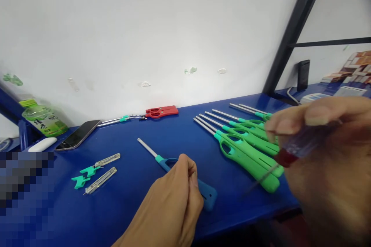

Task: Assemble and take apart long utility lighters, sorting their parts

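Observation:
My left hand (176, 197) is closed in a pinch over the handle of a blue utility lighter (208, 195), which lies on the blue table with its metal tube pointing up-left. Whatever sits between those fingertips is hidden or too small to name. On the right, my right hand (336, 162), blurred, grips a screwdriver (301, 144) with a clear handle and a red collar. Its thin shaft slants down-left, in front of the nearest green utility lighter (249, 158). The blade tip is smeared and appears apart from the blue lighter.
Several green lighters fan out at right. Red handle shells (162, 111) with metal tubes lie by the wall. At left are clear fuel tanks (101, 180), teal clips (80, 181), a phone (78, 136), a white case (43, 144) and a green-labelled bottle (43, 117). A dark post (290, 34) stands behind.

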`<state>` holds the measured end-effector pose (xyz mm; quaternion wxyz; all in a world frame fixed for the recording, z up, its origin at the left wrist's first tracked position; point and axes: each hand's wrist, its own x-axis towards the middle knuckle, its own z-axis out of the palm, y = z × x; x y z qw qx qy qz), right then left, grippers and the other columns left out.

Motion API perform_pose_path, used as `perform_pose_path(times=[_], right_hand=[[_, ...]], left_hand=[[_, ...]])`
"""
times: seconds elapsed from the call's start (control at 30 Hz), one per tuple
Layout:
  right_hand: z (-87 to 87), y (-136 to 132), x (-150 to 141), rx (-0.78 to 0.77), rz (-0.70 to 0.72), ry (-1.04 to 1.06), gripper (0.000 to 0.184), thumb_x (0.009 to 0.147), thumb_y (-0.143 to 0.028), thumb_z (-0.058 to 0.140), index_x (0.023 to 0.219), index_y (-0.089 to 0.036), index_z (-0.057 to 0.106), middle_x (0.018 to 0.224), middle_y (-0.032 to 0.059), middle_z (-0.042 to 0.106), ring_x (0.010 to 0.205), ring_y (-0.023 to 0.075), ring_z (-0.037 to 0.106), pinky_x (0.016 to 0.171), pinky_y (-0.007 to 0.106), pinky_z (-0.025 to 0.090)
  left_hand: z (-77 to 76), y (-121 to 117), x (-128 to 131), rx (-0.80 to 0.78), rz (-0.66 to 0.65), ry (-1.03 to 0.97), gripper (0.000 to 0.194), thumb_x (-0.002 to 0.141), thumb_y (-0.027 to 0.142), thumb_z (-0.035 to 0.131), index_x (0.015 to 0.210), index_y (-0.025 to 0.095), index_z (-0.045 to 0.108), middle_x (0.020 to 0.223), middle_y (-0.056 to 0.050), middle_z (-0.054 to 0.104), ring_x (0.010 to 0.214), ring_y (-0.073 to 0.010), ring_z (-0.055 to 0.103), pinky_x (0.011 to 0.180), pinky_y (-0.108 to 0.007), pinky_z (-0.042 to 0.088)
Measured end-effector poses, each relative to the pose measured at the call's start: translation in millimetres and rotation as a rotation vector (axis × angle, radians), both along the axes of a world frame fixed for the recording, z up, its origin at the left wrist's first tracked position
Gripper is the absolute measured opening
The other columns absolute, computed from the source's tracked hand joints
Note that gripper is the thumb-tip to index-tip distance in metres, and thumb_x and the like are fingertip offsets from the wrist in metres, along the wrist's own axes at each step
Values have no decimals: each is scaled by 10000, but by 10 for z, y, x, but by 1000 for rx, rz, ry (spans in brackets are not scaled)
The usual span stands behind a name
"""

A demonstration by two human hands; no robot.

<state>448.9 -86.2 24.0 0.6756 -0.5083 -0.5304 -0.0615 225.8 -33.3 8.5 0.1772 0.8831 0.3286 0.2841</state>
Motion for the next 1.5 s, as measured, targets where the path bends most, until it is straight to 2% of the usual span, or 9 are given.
perform_pose_path(times=[0.07,0.17,0.33,0.43,0.6,0.87,1.0,1.27,1.5], right_hand=[[47,59,-183,86,220,199,112,1084,-336,612,973,-317,616,794,-14,677,668,189,733,567,313,611],[17,168,-330,54,413,247,157,1052,-441,675,992,-303,630,771,-32,762,585,177,754,412,258,547],[-75,257,-290,122,361,261,173,1069,-449,645,1009,-288,628,769,-30,760,590,168,752,382,252,534],[-92,244,-275,121,327,241,186,1070,-475,629,1013,-298,627,755,-22,745,571,176,737,370,273,523],[-139,234,-289,98,363,168,131,1078,-426,633,1030,-304,641,768,-11,758,585,194,756,377,290,537],[-193,237,-276,100,436,204,86,1084,-384,633,1066,-312,677,801,-25,766,620,174,759,417,281,540],[-204,231,-296,136,403,223,98,1071,-399,652,1052,-310,687,793,-15,763,596,191,746,388,295,520],[-207,232,-315,161,396,254,86,1070,-390,658,1052,-309,678,803,-16,766,605,177,755,402,286,558],[-241,284,-301,209,551,225,72,1063,-286,675,1092,-262,737,817,10,779,611,162,758,421,252,574]], left_hand=[[-78,15,30,14,-4,-16,210,1085,208,391,920,288,494,702,51,620,555,-149,600,541,-283,458],[-208,49,19,74,-53,-27,203,1084,195,418,917,277,498,754,53,629,561,-118,583,507,-247,436],[-333,97,5,259,-118,-9,143,1047,162,520,1027,260,622,792,37,628,534,-106,577,471,-259,424],[-353,85,39,318,-118,-5,136,1042,161,536,1012,255,631,748,40,599,516,-116,578,449,-287,418],[-371,65,82,366,-104,-6,152,1033,163,511,975,252,620,740,28,618,500,-133,602,420,-321,422],[-383,71,94,378,-105,28,143,1037,160,514,979,257,601,753,36,609,510,-141,610,417,-336,418],[-379,69,92,370,-99,58,128,1037,170,514,994,260,596,780,31,624,517,-144,616,424,-342,424],[-387,66,87,378,-131,69,137,1045,164,502,988,258,583,778,27,621,539,-159,633,425,-348,403],[-399,50,82,382,-128,74,148,1060,156,494,994,250,587,793,34,613,564,-158,639,470,-311,427]])
